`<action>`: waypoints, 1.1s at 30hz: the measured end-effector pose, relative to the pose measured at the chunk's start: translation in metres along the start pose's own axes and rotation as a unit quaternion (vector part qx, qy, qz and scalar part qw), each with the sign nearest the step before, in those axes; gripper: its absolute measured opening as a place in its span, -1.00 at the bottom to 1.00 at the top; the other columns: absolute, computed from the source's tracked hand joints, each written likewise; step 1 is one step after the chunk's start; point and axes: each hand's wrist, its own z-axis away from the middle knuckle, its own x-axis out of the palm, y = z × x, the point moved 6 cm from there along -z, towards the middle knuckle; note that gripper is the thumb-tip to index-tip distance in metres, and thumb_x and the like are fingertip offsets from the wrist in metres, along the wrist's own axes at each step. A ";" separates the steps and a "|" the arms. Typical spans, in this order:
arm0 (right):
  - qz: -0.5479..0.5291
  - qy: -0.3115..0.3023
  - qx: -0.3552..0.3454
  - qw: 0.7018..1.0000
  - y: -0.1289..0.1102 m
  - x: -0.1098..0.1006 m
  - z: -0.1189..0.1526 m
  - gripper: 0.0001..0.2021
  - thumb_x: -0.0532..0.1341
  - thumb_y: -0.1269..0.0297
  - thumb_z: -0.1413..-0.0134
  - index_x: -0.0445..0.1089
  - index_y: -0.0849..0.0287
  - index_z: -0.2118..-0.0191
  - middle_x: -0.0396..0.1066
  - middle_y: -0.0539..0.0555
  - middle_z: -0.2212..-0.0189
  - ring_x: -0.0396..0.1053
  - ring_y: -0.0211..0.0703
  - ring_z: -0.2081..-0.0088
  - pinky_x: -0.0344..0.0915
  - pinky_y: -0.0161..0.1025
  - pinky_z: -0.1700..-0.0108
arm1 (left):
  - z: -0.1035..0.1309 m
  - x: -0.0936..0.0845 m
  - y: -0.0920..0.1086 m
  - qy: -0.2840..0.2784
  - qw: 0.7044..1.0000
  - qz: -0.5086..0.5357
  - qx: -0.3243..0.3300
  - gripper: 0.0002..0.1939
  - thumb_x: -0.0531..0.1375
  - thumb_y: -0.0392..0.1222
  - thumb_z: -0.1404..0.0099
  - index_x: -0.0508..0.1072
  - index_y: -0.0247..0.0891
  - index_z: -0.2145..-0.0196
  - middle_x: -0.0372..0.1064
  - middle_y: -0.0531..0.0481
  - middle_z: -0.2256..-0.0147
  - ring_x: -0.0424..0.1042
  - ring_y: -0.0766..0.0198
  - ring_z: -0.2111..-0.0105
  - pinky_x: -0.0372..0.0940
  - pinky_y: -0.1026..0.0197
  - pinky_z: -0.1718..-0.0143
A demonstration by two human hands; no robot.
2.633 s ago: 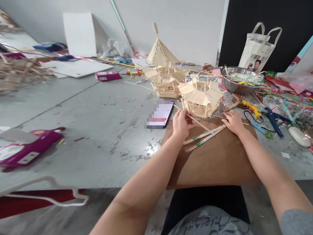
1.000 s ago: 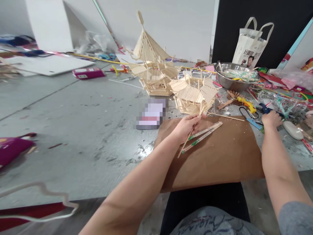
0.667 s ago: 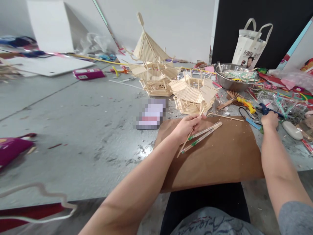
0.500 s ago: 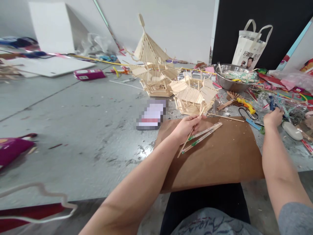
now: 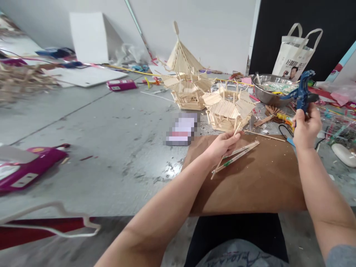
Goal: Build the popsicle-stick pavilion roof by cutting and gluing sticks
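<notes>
My left hand [image 5: 224,145] is closed in a pinch around thin wooden sticks [image 5: 216,171], which slant across the brown board [image 5: 258,189]. Beneath and beside it lie narrow clear-wrapped sticks [image 5: 242,152] with green print. My right hand [image 5: 308,128] is wrapped around a dark blue hand tool [image 5: 302,92], raised above the table on the right; its exact kind I cannot make out. Just beyond my left hand stands a low wooden stick pavilion model [image 5: 226,109]. A taller pavilion model [image 5: 186,83] with a pointed roof is behind it.
A phone [image 5: 182,129] lies left of the board. At back right are a steel bowl [image 5: 268,97] of wrapped sticks and a white tote bag [image 5: 290,55]. A yellow-handled tool [image 5: 284,118], a white mouse [image 5: 343,154] and scraps crowd the right. Purple power strips [image 5: 36,167] sit left.
My right hand has lifted the blue tool up from the clutter on the right and brought it inward. My left hand keeps its pinch on the sticks. The view has turned slightly left.
</notes>
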 end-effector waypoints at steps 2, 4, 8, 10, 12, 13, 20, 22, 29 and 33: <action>-0.112 -0.009 0.028 0.993 -0.012 0.007 0.006 -0.78 0.24 0.10 0.09 0.31 0.07 0.31 0.18 -0.10 0.61 0.13 -0.36 0.64 0.06 -0.35 0.63 | 0.002 0.001 0.000 0.007 1.000 -0.011 -0.004 -0.50 0.26 -0.07 -0.06 0.31 -0.36 0.07 -0.16 0.28 0.71 -0.18 0.56 0.75 -0.31 0.41 0.74; -0.198 -0.069 0.073 0.975 -0.020 0.017 0.011 -0.78 0.31 0.14 0.20 0.34 0.09 0.40 0.11 -0.14 0.69 0.06 -0.40 0.69 -0.03 -0.38 0.68 | 0.003 0.003 0.000 0.014 1.000 -0.023 -0.012 -0.39 0.28 -0.08 -0.03 0.26 -0.40 0.00 -0.18 0.30 0.73 -0.21 0.55 0.75 -0.32 0.40 0.73; -0.273 -0.240 0.191 0.912 -0.026 0.038 0.025 -0.72 0.36 0.16 0.29 0.42 0.10 0.35 0.09 -0.15 0.73 0.02 -0.44 0.71 -0.05 -0.42 0.72 | 0.006 0.007 0.000 0.014 0.999 -0.022 -0.023 -0.37 0.27 0.00 -0.03 0.27 -0.42 0.01 -0.18 0.30 0.74 -0.21 0.54 0.75 -0.32 0.40 0.74; -0.279 -0.301 0.234 0.881 -0.024 0.045 0.034 -0.71 0.36 0.15 0.30 0.44 0.12 0.35 0.09 -0.14 0.74 0.02 -0.44 0.71 -0.03 -0.43 0.73 | 0.005 0.007 0.001 0.020 0.999 0.002 -0.025 -0.41 0.21 0.08 -0.08 0.30 -0.40 0.05 -0.16 0.28 0.73 -0.20 0.53 0.76 -0.30 0.40 0.75; -0.278 -0.344 0.266 0.856 -0.019 0.051 0.041 -0.69 0.36 0.15 0.30 0.45 0.16 0.33 0.10 -0.14 0.74 0.02 -0.44 0.71 -0.01 -0.43 0.74 | 0.004 0.006 0.000 0.018 0.998 0.039 -0.039 -0.43 0.11 0.17 -0.13 0.33 -0.39 0.10 -0.18 0.27 0.74 -0.20 0.52 0.78 -0.29 0.39 0.75; -0.275 -0.361 0.280 0.846 -0.016 0.055 0.045 -0.68 0.36 0.16 0.29 0.45 0.17 0.32 0.11 -0.14 0.74 0.03 -0.44 0.72 0.00 -0.43 0.75 | 0.004 0.006 0.000 0.011 0.997 0.057 -0.049 -0.43 0.06 0.21 -0.15 0.35 -0.39 0.14 -0.19 0.26 0.74 -0.21 0.52 0.78 -0.30 0.39 0.76; -0.291 -0.340 0.330 0.831 -0.002 0.076 0.059 -0.70 0.35 0.18 0.27 0.44 0.13 0.31 0.33 -0.06 0.57 0.28 -0.33 0.60 0.25 -0.36 0.66 | 0.005 0.009 0.002 -0.012 0.998 0.054 -0.023 -0.55 0.12 0.16 -0.12 0.37 -0.37 0.39 -0.18 0.23 0.72 -0.18 0.54 0.77 -0.29 0.42 0.76; -0.321 -0.332 0.324 0.826 -0.004 0.080 0.063 -0.73 0.36 0.19 0.30 0.44 0.10 0.35 0.42 0.00 0.40 0.39 -0.21 0.41 0.38 -0.25 0.48 | 0.005 0.009 0.003 0.003 0.999 0.047 -0.008 -0.58 0.15 0.14 -0.10 0.33 -0.35 0.45 -0.18 0.23 0.71 -0.17 0.54 0.77 -0.28 0.43 0.76; -0.377 -0.438 0.305 0.757 -0.030 0.091 0.088 -0.73 0.34 0.22 0.39 0.39 0.03 0.39 0.36 0.01 0.07 0.21 0.02 -0.08 0.25 -0.01 0.00 | 0.003 0.006 0.002 0.026 0.996 0.088 0.002 -0.72 0.16 -0.01 -0.12 0.22 -0.29 0.49 -0.17 0.25 0.70 -0.20 0.55 0.76 -0.28 0.44 0.75; -0.354 -0.421 0.297 0.781 -0.029 0.086 0.085 -0.68 0.31 0.20 0.45 0.38 0.03 0.37 0.41 0.02 0.15 0.26 0.05 -0.02 0.31 0.00 0.09 | 0.003 0.007 0.001 0.041 0.995 0.086 0.012 -0.78 0.14 -0.07 -0.13 0.27 -0.30 0.46 -0.09 0.22 0.71 -0.13 0.53 0.76 -0.28 0.42 0.74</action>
